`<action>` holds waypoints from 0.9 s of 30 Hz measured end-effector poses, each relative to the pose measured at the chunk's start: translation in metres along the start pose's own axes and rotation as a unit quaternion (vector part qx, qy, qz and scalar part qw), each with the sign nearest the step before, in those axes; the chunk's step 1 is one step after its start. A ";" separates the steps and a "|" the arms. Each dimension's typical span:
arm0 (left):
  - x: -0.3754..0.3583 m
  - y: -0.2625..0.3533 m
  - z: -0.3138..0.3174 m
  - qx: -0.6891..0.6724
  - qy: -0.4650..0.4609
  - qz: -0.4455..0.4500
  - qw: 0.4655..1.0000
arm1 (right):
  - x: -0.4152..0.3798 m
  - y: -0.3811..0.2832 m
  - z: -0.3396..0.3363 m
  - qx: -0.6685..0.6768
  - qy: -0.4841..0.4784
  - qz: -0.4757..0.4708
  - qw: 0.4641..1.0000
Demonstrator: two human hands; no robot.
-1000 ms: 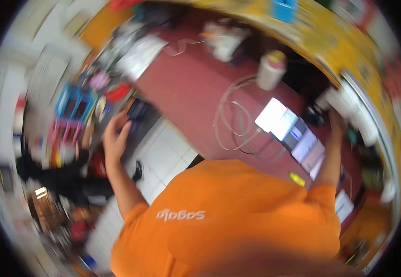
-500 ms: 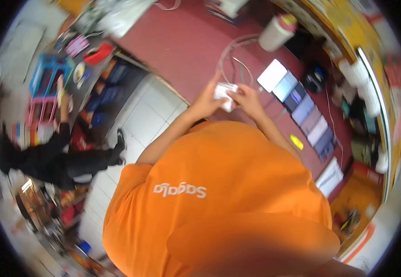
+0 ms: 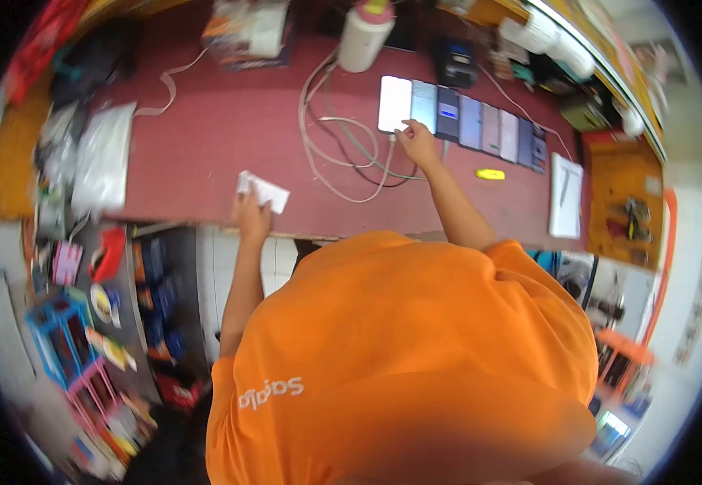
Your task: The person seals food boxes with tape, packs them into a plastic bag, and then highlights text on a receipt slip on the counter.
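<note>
Left hand (image 3: 252,217) pinches a small white flat box (image 3: 264,191) at the near edge of the dark red counter (image 3: 205,137). Right hand (image 3: 417,144), fingers loose, touches the lit white phone (image 3: 395,103) ending the phone row (image 3: 480,128) — looks early on. Half a second ago both hands shared that box — now they've split.

Half a second ago both hands met on the small white box in front of the chest. Now they are apart: the left hand (image 3: 252,215) holds the white box (image 3: 264,191) at the surface's (image 3: 205,137) near edge, and the right hand (image 3: 417,144) reaches the row of phones (image 3: 460,121), touching the white one.
</note>
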State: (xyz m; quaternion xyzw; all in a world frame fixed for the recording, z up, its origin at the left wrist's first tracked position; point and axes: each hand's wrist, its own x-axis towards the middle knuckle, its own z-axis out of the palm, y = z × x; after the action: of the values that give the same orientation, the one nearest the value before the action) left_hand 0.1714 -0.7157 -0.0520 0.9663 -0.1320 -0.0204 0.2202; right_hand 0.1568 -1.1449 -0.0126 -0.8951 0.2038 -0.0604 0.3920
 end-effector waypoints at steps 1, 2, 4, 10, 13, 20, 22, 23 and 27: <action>0.006 -0.007 -0.012 0.041 -0.034 -0.022 0.998 | 0.005 0.024 -0.012 -0.075 0.127 -0.047 0.988; 0.010 -0.018 -0.021 0.058 -0.054 -0.006 0.997 | 0.002 0.046 -0.027 -0.155 0.244 -0.094 0.953; 0.020 -0.031 -0.036 0.070 -0.073 0.021 0.995 | -0.012 0.081 -0.071 -0.203 0.365 0.098 0.903; 0.037 -0.051 -0.056 0.123 -0.114 0.124 0.978 | -0.057 0.221 -0.138 -0.394 0.087 0.115 0.908; 0.042 -0.066 -0.053 0.109 -0.084 0.179 0.974 | -0.074 0.192 -0.135 -0.349 0.044 0.142 0.925; 0.041 -0.076 -0.050 0.076 -0.092 0.155 0.981 | -0.073 0.117 -0.033 -0.038 0.094 0.055 0.993; 0.040 -0.077 -0.049 0.069 -0.070 0.157 0.983 | -0.069 0.026 0.025 0.018 0.062 -0.036 0.997; 0.040 -0.078 -0.050 0.069 -0.069 0.150 0.984 | -0.067 0.003 0.051 -0.045 0.031 -0.075 0.996; 0.040 -0.077 -0.053 0.058 -0.078 0.143 0.985 | -0.067 -0.123 0.112 -0.068 -0.053 -0.059 0.995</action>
State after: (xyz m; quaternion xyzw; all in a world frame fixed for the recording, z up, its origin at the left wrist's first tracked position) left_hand 0.2337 -0.6368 -0.0363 0.9442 -0.2861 -0.0559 0.1532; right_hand 0.1649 -0.9666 0.0031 -0.9321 0.1332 -0.0217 0.3360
